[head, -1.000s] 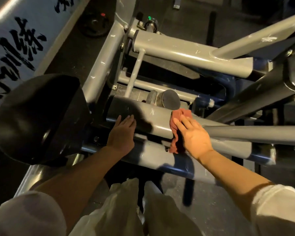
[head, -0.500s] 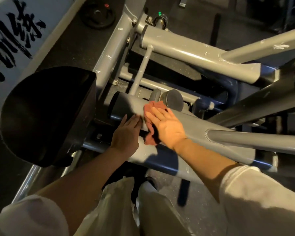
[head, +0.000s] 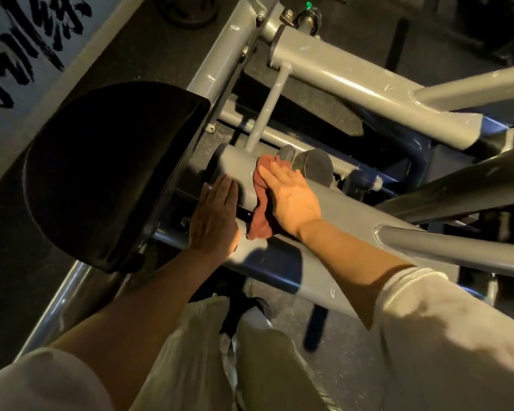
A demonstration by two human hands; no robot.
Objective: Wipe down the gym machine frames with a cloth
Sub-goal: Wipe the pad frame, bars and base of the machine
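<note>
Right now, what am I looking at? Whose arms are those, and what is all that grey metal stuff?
The camera sits on a person's head and looks down, so the arms are that person's own. The grey pipes belong to a gym machine: a thick grey frame tube runs across the middle, and a black cushion pad sits to its left. The right hand lies flat on a reddish cloth and presses it against the tube to wipe it. Part of the cloth hangs down below the hand. The left hand rests flat on the tube beside the cloth, fingers straight, holding nothing. At the bottom you see the person's pale trousers and the dark floor.
</note>
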